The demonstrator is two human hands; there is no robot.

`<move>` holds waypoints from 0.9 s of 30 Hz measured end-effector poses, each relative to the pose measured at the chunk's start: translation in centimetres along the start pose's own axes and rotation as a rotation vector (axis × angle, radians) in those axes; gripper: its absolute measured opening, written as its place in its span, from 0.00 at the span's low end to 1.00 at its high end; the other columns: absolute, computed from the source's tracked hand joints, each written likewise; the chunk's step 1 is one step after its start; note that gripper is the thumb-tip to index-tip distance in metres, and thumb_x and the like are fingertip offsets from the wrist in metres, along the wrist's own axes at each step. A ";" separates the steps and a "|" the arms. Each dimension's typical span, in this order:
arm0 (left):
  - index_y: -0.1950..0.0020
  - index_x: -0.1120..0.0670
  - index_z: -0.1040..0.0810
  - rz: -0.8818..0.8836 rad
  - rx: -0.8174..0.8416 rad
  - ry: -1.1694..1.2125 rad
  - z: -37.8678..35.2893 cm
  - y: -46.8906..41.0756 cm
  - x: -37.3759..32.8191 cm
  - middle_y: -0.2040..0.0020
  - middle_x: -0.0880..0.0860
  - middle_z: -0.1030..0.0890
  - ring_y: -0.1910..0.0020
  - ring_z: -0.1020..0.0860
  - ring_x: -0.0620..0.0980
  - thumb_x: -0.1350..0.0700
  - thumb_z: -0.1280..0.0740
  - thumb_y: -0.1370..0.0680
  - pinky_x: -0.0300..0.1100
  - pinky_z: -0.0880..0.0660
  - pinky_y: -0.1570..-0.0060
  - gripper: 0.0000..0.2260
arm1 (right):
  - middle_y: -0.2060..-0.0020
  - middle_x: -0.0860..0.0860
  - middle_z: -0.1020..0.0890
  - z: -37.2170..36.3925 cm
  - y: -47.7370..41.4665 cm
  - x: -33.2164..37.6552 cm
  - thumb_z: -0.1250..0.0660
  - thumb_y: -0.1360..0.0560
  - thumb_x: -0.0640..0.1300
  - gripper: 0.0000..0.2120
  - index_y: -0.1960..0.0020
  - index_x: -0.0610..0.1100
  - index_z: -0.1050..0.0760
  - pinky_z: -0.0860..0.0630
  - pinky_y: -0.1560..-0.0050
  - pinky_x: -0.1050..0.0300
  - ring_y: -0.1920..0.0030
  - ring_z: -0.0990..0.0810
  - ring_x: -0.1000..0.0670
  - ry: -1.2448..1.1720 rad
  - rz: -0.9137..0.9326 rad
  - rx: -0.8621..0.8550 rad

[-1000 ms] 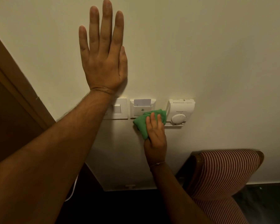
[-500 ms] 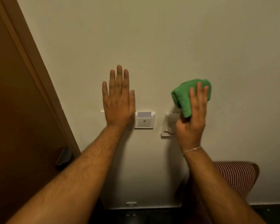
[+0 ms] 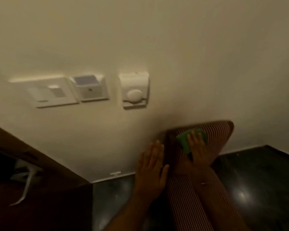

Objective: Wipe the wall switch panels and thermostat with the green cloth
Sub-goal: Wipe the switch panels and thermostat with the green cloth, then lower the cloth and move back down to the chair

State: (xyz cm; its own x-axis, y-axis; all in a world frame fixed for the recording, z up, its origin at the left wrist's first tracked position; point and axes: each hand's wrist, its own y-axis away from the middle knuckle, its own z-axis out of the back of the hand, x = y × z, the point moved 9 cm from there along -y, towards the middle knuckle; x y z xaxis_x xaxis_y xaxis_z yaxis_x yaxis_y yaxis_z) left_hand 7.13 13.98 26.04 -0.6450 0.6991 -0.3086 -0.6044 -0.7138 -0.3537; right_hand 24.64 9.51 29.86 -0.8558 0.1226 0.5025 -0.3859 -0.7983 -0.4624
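Observation:
Three white fittings sit in a row on the cream wall: a switch panel (image 3: 52, 92) at left, a key-card panel (image 3: 90, 88) in the middle, and a thermostat (image 3: 134, 90) with a round dial at right. Both hands are well below them. My right hand (image 3: 198, 150) presses the folded green cloth (image 3: 186, 140) onto the top of the striped chair back (image 3: 218, 132). My left hand (image 3: 153, 167) hangs flat with fingers apart, beside the chair's left edge, holding nothing. The frame is blurred by motion.
A dark brown door (image 3: 40, 189) with a metal lever handle (image 3: 26, 182) stands at the lower left. Dark glossy floor (image 3: 257, 180) lies to the right of the chair. A white skirting (image 3: 115, 176) runs along the wall's foot.
Both hands have dropped from the wall fittings down to the chair. The right hand carried the green cloth from above the thermostat onto the chair back. The view tilted and moved closer.

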 end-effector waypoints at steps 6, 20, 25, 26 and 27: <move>0.11 0.58 0.30 0.173 0.384 -0.045 -15.3 7.5 0.6 0.10 0.56 0.36 0.12 0.34 0.59 0.42 0.44 0.12 0.55 0.43 0.16 0.32 | 0.22 0.37 0.30 -9.2 12.1 -13.8 0.38 0.28 0.24 0.33 0.23 0.33 0.30 0.37 0.22 0.24 0.19 0.39 0.32 -0.004 -0.351 0.271; 0.06 0.49 0.62 0.296 0.740 -0.089 -31.1 15.6 5.2 0.07 0.49 0.66 0.13 0.74 0.46 0.34 0.69 0.16 0.47 0.75 0.14 0.39 | 0.13 0.47 0.50 -25.6 25.1 -28.4 0.42 0.15 0.35 0.33 0.14 0.45 0.50 0.53 0.13 0.41 0.13 0.56 0.43 0.142 -0.584 0.817; 0.09 0.47 0.68 0.295 0.793 -0.115 -32.4 16.8 6.5 0.10 0.48 0.72 0.16 0.79 0.46 0.37 0.59 0.08 0.43 0.83 0.22 0.32 | 0.13 0.49 0.51 -28.3 27.0 -29.7 0.41 0.15 0.37 0.33 0.14 0.48 0.50 0.52 0.14 0.39 0.13 0.57 0.42 0.136 -0.604 0.826; 0.10 0.47 0.70 0.283 0.803 -0.117 -32.7 17.1 6.8 0.11 0.47 0.73 0.16 0.80 0.45 0.37 0.57 0.08 0.43 0.83 0.22 0.32 | 0.13 0.49 0.52 -28.7 27.3 -29.5 0.41 0.15 0.38 0.34 0.14 0.47 0.52 0.51 0.14 0.38 0.13 0.58 0.42 0.138 -0.609 0.823; 0.11 0.47 0.71 0.277 0.813 -0.117 -32.9 17.3 7.0 0.11 0.47 0.74 0.17 0.80 0.45 0.37 0.57 0.08 0.43 0.83 0.22 0.33 | 0.13 0.48 0.54 -28.8 27.6 -29.4 0.41 0.14 0.41 0.34 0.13 0.47 0.54 0.52 0.14 0.38 0.13 0.59 0.42 0.149 -0.616 0.828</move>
State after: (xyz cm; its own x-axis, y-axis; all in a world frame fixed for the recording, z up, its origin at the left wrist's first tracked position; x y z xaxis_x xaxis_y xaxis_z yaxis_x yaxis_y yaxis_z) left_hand 7.58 7.87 -11.30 -0.8354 0.5188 -0.1816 -0.5364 -0.6971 0.4757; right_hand 29.20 0.87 -18.72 -0.6468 0.6723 0.3602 -0.4611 -0.7209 0.5174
